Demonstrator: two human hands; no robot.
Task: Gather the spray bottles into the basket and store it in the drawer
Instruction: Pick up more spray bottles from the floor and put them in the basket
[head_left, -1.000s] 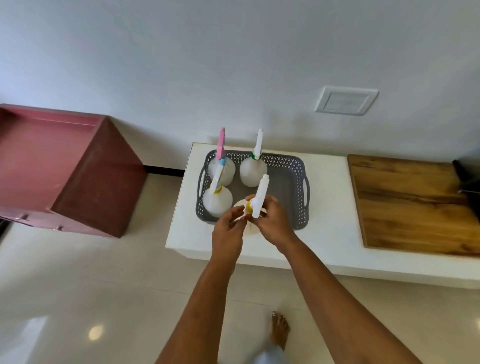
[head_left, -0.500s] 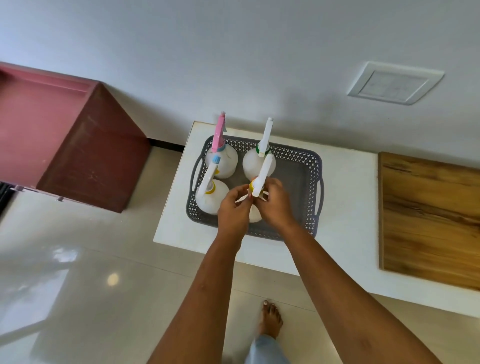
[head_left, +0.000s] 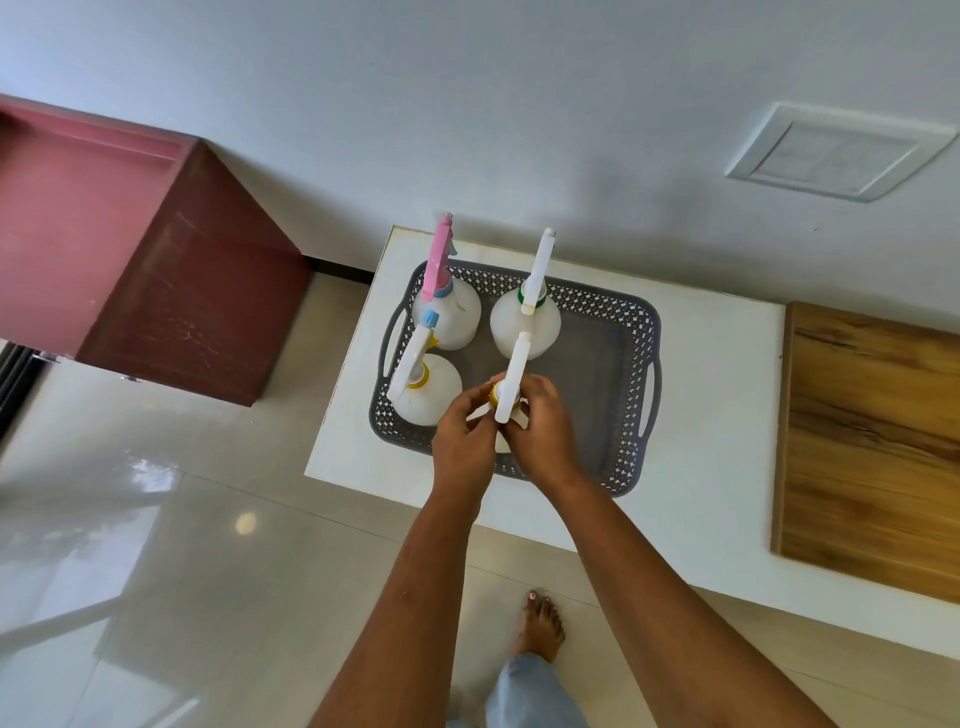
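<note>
The yellow-collared spray bottle (head_left: 511, 382) is pinched at its neck by the left hand (head_left: 464, 439) and the right hand (head_left: 543, 431), within the grey basket (head_left: 597, 300) on the white worktop (head_left: 727, 395); three other bottles (head_left: 524, 325) are stood there too.

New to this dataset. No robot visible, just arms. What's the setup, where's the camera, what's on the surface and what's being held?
There is no machine here: a person works with bare hands. Every picture comes from one wide-angle camera worn on the head, looking down, so the arms enter from the bottom. On the white counter stands a grey basket. Three spray bottles stand upright in it: a pink-trigger bottle, a green-collar bottle and a blue-tipped bottle. The left hand and right hand both hold the neck of a fourth bottle, at the basket's near side; its body is mostly hidden. A wooden board lies to the right, a red-brown cabinet to the left.
</note>
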